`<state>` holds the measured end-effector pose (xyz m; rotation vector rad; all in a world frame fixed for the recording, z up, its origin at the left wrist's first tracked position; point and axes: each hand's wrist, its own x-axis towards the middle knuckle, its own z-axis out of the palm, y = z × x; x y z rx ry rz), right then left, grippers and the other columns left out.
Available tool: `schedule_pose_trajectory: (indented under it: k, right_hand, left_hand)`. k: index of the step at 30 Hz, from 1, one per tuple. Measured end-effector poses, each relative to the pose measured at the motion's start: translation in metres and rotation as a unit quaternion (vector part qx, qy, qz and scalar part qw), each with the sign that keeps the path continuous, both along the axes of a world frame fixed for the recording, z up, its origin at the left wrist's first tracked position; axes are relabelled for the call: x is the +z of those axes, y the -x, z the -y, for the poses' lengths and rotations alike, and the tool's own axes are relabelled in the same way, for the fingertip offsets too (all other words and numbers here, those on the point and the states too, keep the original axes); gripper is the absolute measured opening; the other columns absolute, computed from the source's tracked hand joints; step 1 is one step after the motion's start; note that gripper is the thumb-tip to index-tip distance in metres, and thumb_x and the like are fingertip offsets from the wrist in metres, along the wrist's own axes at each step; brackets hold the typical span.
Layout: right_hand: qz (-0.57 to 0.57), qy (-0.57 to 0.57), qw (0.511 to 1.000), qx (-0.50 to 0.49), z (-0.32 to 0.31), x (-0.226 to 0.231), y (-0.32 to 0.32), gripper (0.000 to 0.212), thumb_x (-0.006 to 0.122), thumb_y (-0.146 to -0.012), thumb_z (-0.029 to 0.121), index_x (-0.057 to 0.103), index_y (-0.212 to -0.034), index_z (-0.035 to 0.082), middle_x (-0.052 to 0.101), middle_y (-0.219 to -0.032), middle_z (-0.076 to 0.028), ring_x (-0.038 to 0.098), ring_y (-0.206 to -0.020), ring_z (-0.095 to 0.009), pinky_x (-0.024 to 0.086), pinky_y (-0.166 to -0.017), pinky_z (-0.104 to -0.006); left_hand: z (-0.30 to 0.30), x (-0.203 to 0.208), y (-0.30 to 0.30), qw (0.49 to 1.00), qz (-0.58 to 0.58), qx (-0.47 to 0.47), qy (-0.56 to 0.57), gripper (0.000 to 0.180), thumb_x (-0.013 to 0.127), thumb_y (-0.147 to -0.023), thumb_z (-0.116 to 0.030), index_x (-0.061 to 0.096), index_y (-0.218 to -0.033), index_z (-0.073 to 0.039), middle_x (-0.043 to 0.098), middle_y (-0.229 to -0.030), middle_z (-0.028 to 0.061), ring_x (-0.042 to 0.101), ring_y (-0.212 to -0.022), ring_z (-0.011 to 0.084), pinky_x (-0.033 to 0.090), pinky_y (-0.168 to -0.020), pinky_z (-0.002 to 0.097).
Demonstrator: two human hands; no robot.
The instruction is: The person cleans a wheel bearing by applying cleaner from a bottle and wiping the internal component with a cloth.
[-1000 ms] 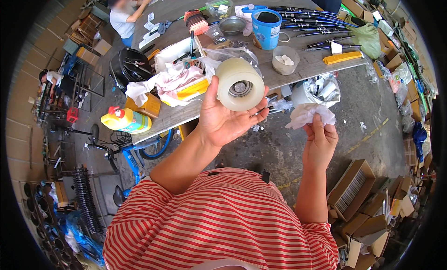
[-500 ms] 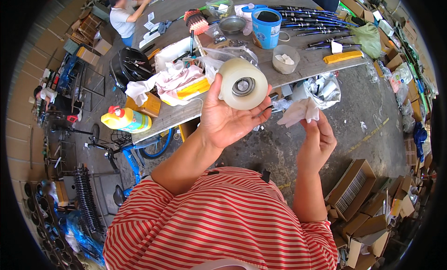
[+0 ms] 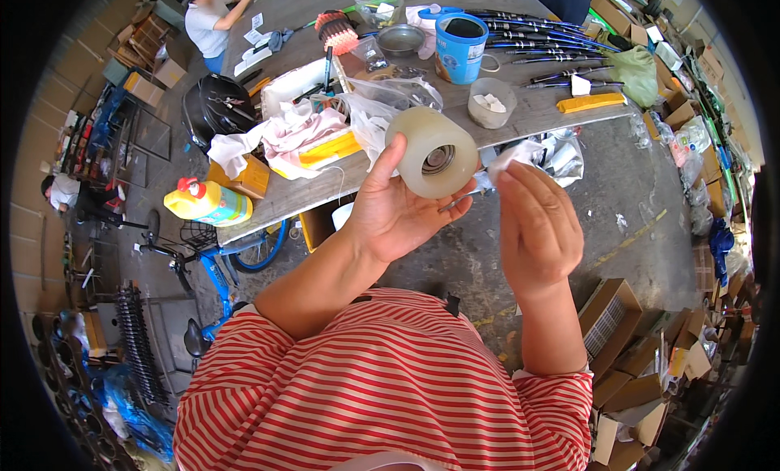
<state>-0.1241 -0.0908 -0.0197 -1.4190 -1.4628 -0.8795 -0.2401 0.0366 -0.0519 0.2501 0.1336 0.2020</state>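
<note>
In front of me my left hand (image 3: pixel 396 203) grips a cream-coloured roller (image 3: pixel 418 158), thick and translucent, with a round metal bearing (image 3: pixel 439 159) set in its centre. The thumb lies along the roller's left side; the other fingers pass beneath and behind it. Close by on the right, my right hand (image 3: pixel 539 223) pinches a white cloth (image 3: pixel 517 156) between thumb and fingertips. A small gap separates the cloth from the roller. Part of the cloth is hidden behind the fingers.
A wooden table (image 3: pixel 313 196) beyond my hands bears a yellow bottle (image 3: pixel 208 203), pinkish rags (image 3: pixel 305 134), a blue bucket (image 3: pixel 461 52), a clear tub (image 3: pixel 491 103) and several dark rods (image 3: pixel 540 40). Cardboard boxes (image 3: pixel 609 316) lie to the right; a blue bicycle (image 3: pixel 218 280) stands left. Another person (image 3: pixel 205 24) is across the table.
My right hand has turned and risen with the cloth, bunching it and bringing it nearer the roller. The roller has tilted so its bearing faces more to the right.
</note>
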Motion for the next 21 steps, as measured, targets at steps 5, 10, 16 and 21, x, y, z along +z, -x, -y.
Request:
schedule_pose_trajectory:
  k: [5,10,16,21]
  right_hand:
    - [0.042,0.093,0.994,0.05,-0.007,0.0,0.007,0.032,0.06,-0.064,0.006,0.064,-0.094,-0.004,0.061,-0.097,-0.014,0.063,-0.086,-0.027,0.053,-0.07,-0.0324]
    - [0.04,0.131,0.99,0.019,-0.008,-0.003,0.01,0.037,0.061,-0.062,0.007,0.062,-0.097,-0.004,0.057,-0.101,-0.013,0.06,-0.089,-0.027,0.053,-0.07,-0.0333]
    - [-0.005,0.204,0.976,0.073,-0.008,0.001,0.017,0.037,0.058,-0.064,0.007,0.06,-0.099,-0.004,0.056,-0.102,-0.012,0.057,-0.091,-0.027,0.05,-0.074,-0.0358]
    - [0.029,0.226,0.972,0.065,-0.008,0.0,0.011,0.036,0.06,-0.063,0.005,0.06,-0.098,-0.004,0.058,-0.101,-0.014,0.058,-0.089,-0.028,0.051,-0.073,-0.0341]
  left_hand:
    - [0.003,-0.001,0.002,0.997,-0.004,0.043,-0.063,0.052,0.055,-0.085,-0.051,0.048,-0.124,-0.018,0.054,-0.12,0.0013,0.048,-0.11,0.0174,0.035,-0.093,0.039]
    - [0.007,0.004,0.005,0.996,0.005,0.05,-0.078,0.045,0.054,-0.088,-0.044,0.048,-0.123,-0.018,0.056,-0.118,0.0003,0.049,-0.11,0.0146,0.036,-0.092,0.0381]
    - [0.006,-0.004,0.008,0.986,-0.025,0.093,-0.138,0.054,0.055,-0.087,-0.044,0.042,-0.129,-0.012,0.052,-0.124,0.0061,0.049,-0.115,0.0224,0.038,-0.097,0.0416]
    - [0.006,-0.004,0.009,0.948,-0.041,0.157,-0.273,0.054,0.068,-0.079,-0.026,0.045,-0.123,-0.006,0.057,-0.114,0.0069,0.054,-0.103,0.0171,0.042,-0.09,0.0342]
